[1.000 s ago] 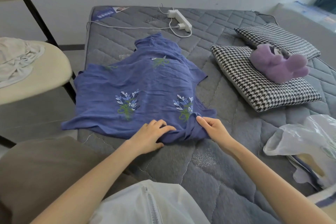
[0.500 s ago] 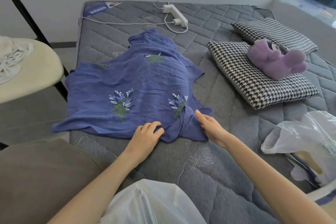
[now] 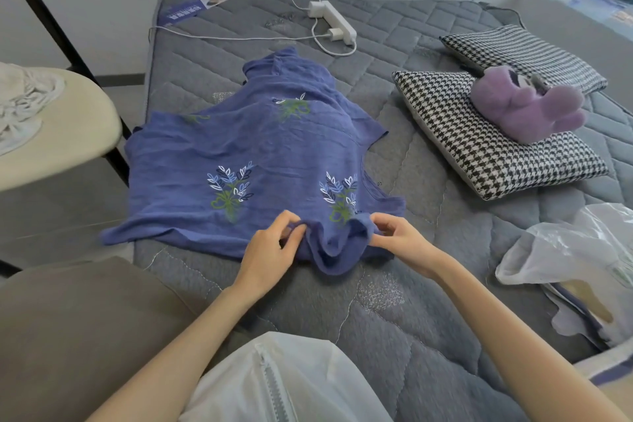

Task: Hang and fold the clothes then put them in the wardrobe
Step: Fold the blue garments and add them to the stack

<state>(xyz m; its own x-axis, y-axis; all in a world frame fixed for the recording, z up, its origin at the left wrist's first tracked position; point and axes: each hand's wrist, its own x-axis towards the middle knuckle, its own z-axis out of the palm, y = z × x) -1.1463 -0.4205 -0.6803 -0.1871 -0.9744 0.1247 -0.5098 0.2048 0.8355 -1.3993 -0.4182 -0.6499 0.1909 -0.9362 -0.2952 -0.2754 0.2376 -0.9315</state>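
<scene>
Blue cloth top with leaf prints [image 3: 260, 147]: lies spread on the grey quilted mattress [image 3: 394, 319].
Left hand [image 3: 267, 250]: fingers curled, pinching the top's near edge.
Right hand [image 3: 402, 240]: pinching the same edge, bunched between the 2 hands.

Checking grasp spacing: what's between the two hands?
Head view: a bunched fold of the blue shirt sags between the left hand and right hand; both pinch its near edge.
</scene>
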